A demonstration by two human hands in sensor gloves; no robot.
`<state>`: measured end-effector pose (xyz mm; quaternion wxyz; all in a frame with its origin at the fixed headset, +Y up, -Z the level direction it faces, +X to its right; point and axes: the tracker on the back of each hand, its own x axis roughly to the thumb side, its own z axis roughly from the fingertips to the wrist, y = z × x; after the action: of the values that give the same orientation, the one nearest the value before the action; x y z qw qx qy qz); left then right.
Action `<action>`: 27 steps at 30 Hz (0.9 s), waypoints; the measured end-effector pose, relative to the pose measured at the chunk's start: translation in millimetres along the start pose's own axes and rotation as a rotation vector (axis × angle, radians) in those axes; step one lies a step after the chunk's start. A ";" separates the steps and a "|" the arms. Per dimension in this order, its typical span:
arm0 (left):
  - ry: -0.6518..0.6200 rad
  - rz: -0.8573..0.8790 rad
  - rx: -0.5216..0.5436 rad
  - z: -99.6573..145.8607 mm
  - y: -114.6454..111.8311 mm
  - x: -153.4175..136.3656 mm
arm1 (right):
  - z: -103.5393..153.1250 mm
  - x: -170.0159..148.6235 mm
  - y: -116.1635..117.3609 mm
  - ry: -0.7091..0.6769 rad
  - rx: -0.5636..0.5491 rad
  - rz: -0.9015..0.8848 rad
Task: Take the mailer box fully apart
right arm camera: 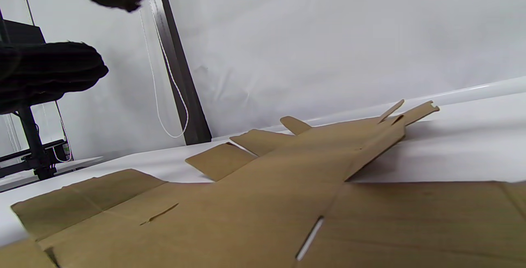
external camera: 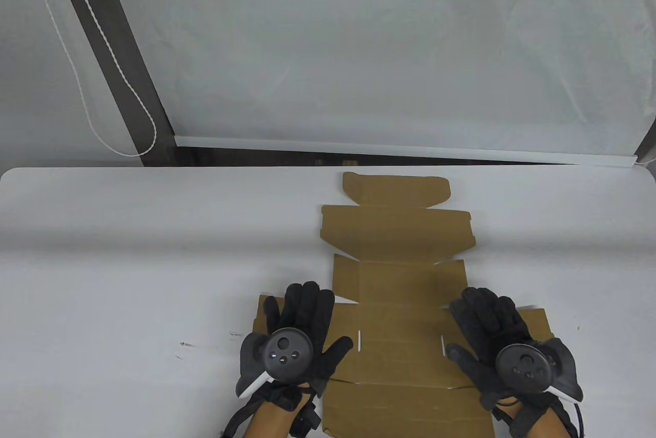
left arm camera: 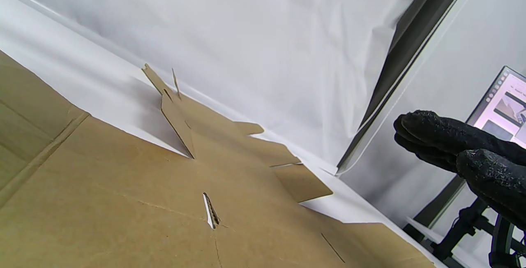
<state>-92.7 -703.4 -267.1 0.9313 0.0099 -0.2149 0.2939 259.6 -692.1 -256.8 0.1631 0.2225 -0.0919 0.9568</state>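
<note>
Down at the near edge, the mailer box (external camera: 405,304) is spread out as one flat brown sheet on the white table (external camera: 128,253), right of the table's middle, reaching from the near edge toward the far edge.

Left hand (external camera: 292,340) hovers over the box's near left wing, fingers spread wide, gripping nothing. From the wrist views the fingers sit up off the cardboard, though whether a palm touches I cannot tell. Right hand (external camera: 512,345) mirrors it over the near right wing, also splayed and holding nothing.

Between the hands, two short slots (external camera: 359,341) mark the centre panel, near creases flat.

Further along the box, the side flaps (right arm camera: 220,159) and the tuck flap (external camera: 394,189) lift slightly off the table in the right wrist view.

My read: this is light, thin corrugated board, stiff across a panel but springy at the creases, so it will slide easily on the smooth table and flaps will want to rise. Best to pin a wing with a flat palm and take raised flaps by their free edges; it looks nearly done.
</note>
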 end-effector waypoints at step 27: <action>-0.019 -0.002 -0.004 -1.1 -2.0 1.0 | -0.6 9.6 -5.8 -0.044 -0.046 0.073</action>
<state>-90.4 -704.3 -267.4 0.9295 0.0110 -0.2243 0.2924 253.3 -683.9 -252.4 0.1312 0.2360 -0.1255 0.9546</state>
